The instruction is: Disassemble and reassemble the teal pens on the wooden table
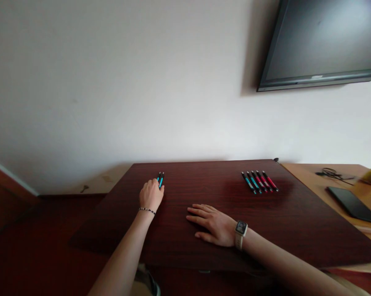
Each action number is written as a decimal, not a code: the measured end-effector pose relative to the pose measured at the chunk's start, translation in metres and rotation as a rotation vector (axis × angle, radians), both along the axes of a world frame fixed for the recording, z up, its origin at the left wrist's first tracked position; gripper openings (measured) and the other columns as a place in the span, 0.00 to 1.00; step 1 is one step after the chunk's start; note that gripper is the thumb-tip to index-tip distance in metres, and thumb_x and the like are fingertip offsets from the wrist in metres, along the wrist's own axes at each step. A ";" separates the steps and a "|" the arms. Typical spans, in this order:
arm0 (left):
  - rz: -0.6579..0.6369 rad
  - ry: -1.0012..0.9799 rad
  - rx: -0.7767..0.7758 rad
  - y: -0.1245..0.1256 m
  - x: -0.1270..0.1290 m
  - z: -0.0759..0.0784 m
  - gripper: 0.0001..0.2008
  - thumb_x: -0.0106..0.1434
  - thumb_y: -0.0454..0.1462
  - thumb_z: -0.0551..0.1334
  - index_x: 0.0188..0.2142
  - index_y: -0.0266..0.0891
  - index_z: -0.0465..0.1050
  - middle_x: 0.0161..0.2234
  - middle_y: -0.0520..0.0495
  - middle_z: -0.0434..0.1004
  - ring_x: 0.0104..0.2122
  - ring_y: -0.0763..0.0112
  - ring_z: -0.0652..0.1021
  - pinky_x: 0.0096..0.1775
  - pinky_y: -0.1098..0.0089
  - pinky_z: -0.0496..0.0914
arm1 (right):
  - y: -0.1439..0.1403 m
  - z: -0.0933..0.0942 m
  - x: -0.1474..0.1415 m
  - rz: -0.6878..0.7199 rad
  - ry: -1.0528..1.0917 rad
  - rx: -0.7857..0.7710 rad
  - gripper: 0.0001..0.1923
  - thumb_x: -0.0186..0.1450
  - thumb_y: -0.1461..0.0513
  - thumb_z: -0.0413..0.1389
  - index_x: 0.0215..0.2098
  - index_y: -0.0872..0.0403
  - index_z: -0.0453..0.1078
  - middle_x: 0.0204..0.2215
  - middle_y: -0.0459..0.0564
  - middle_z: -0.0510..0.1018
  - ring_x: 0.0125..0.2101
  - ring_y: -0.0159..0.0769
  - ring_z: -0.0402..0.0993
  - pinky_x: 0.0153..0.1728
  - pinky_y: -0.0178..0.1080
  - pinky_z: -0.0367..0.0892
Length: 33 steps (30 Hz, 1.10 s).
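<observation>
- My left hand point(151, 195): fingers curled on two blue pens point(161, 179).
- My right hand point(212, 224): fingers spread flat on bench point(204, 185), holding nothing.
- Five pens point(259, 181) well right of it.

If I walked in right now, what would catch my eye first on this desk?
Probably the row of pens, two teal and three red, lined up side by side at the right of the dark wooden table. Next, the left hand resting on two more teal pens at the far left, while the right hand, with a wristwatch, lies flat mid-table. A dark screen hangs on the wall above.
</observation>
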<state>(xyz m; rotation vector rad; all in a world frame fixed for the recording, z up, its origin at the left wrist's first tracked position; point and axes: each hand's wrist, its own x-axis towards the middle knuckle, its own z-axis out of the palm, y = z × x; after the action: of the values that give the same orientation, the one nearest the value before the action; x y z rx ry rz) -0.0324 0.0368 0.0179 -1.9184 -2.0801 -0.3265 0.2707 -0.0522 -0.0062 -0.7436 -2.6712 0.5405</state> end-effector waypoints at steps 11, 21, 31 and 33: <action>0.018 0.006 -0.037 0.009 -0.004 -0.008 0.11 0.72 0.41 0.57 0.41 0.38 0.76 0.42 0.38 0.79 0.44 0.54 0.79 0.43 0.62 0.73 | -0.002 0.006 -0.001 -0.002 -0.024 -0.018 0.34 0.74 0.47 0.52 0.74 0.48 0.58 0.73 0.56 0.58 0.73 0.53 0.51 0.71 0.58 0.51; -0.001 -0.073 -0.094 0.010 -0.008 -0.012 0.13 0.71 0.42 0.58 0.37 0.37 0.78 0.42 0.35 0.81 0.43 0.52 0.81 0.42 0.62 0.73 | -0.001 0.004 0.000 -0.001 0.014 -0.031 0.34 0.74 0.47 0.54 0.74 0.47 0.58 0.73 0.56 0.59 0.73 0.54 0.52 0.71 0.59 0.52; -0.321 -0.283 -0.132 -0.002 0.011 -0.018 0.07 0.71 0.37 0.61 0.36 0.39 0.74 0.39 0.43 0.80 0.41 0.62 0.80 0.46 0.66 0.70 | 0.016 -0.001 0.014 -0.157 0.112 0.006 0.30 0.73 0.54 0.56 0.71 0.48 0.62 0.68 0.57 0.67 0.67 0.50 0.64 0.68 0.53 0.61; -0.418 -0.307 -0.114 -0.007 0.020 -0.018 0.07 0.72 0.37 0.60 0.36 0.39 0.72 0.39 0.44 0.78 0.41 0.63 0.79 0.46 0.66 0.70 | 0.023 -0.004 0.020 -0.262 0.173 0.016 0.30 0.72 0.56 0.56 0.72 0.48 0.60 0.68 0.58 0.65 0.66 0.49 0.64 0.67 0.53 0.62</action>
<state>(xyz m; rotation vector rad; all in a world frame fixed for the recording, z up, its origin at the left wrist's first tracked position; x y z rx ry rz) -0.0124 0.0299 0.0004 -2.5077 -1.8836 -0.6408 0.2909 -0.0295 -0.0101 -0.9767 -2.3698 0.4896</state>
